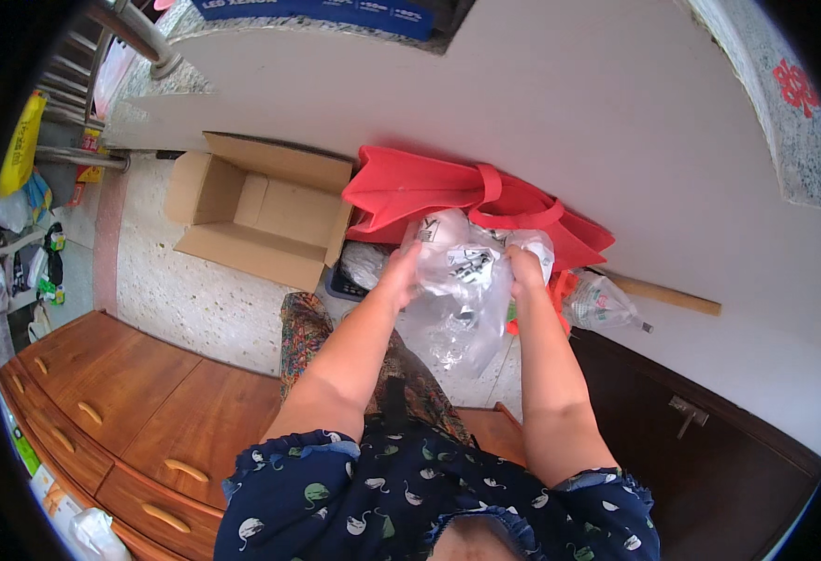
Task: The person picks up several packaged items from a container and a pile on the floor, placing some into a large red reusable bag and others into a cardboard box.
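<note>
A clear plastic bag [459, 315] with dark printing hangs between my two hands. On its left side, my left hand [405, 275] holds the film beside a rounded white bundle [444, 228]. My right hand [524, 266] is closed on the bag's upper right part. Just behind the bag, a red fabric tote bag [424, 184] with two handles leans against the wall. What lies inside the clear bag is hard to make out through the shiny film.
An opened cardboard box [277, 203] stands left of the tote. Behind my left hand is a dark plastic basket [344, 286]. A tied plastic bag [603, 301] and a wooden stick [669, 294] lie to the right. A wooden drawer cabinet [151, 393] stands at the lower left.
</note>
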The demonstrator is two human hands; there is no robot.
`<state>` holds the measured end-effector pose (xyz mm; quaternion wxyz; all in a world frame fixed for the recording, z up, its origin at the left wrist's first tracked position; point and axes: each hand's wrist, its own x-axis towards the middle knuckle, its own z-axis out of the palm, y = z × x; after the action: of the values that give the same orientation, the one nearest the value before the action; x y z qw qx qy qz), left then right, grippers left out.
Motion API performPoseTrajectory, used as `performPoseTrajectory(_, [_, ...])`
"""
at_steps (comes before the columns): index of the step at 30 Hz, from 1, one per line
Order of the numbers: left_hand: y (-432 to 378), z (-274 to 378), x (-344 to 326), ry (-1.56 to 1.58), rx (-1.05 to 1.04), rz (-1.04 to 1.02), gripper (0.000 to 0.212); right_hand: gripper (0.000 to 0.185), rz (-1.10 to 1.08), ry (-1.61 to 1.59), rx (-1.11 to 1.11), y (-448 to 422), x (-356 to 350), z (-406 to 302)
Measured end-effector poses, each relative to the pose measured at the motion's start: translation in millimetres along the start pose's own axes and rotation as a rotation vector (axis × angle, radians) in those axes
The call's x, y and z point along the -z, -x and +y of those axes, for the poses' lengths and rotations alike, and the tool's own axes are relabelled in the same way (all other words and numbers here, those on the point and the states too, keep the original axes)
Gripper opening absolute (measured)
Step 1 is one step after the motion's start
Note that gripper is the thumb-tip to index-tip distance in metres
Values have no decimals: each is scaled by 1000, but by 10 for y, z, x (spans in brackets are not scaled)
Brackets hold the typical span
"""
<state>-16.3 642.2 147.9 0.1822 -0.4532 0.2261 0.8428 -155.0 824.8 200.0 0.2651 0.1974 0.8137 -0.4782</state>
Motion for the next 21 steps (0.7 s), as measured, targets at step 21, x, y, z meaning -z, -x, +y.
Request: performPoseTrajectory(21, [589,-91,-682,-245,-368,145,81,17,-262,-445,55,1031,690,-651])
